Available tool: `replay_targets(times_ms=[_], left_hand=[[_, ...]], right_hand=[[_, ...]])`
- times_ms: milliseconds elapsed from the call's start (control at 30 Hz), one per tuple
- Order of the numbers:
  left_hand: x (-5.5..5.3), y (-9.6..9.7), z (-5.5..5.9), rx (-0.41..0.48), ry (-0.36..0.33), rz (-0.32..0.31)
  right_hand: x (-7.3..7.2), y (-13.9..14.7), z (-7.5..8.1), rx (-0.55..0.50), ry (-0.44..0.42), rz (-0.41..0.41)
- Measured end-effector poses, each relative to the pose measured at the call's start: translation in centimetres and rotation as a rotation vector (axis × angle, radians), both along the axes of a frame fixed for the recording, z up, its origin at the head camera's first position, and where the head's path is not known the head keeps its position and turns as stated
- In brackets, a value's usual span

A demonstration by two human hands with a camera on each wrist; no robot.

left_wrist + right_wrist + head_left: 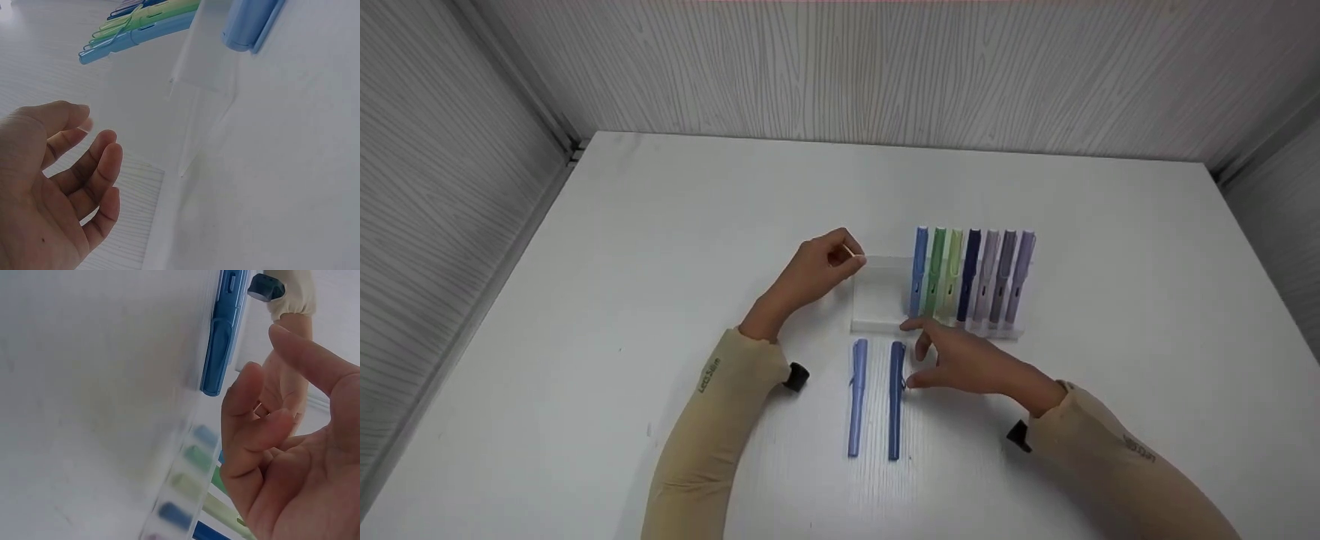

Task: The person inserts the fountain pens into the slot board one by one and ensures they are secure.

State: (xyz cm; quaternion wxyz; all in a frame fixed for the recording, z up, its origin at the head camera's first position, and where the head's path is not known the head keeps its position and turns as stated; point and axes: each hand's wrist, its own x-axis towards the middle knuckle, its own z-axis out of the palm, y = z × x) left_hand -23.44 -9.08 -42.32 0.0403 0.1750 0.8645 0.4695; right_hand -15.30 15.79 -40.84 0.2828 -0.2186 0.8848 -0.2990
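A clear pen rack [877,326] holds a row of several pens: blue [919,270], green [936,270], yellow-green, dark blue and purplish ones at the right. At the rack's back left corner, my left hand [825,262] pinches the edge between thumb and index finger; its other fingers curl loosely in the left wrist view. My right hand [964,360] holds nothing, its fingers bent near the rack's front edge and its thumb close beside a dark blue pen [895,405]. A light blue pen [857,401] lies parallel to it, left of it, in front of the rack.
The white table [720,195] carries the rack and both loose pens. Wood-grain panels [885,75] rise behind the table and at its sides. Dark wrist cameras [796,377] sit at the beige sleeves [701,442].
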Motion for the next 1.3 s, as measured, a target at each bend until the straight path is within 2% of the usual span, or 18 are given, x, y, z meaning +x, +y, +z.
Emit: replay_targets(times_ms=[300, 500, 1300], left_hand=[[0.0, 0.0, -0.1, -0.011, 0.009, -0.003], [0.0, -0.1, -0.2, 0.02, -0.017, -0.022], [0.1, -0.1, 0.0, 0.015, 0.011, -0.017]], right_hand=[[0.2, -0.7, -0.4, 0.086, -0.024, 0.005], [0.2, -1.0, -0.6, 0.103, -0.051, 0.009], [0.2, -1.7, -0.8, 0.169, 0.002, 0.018]])
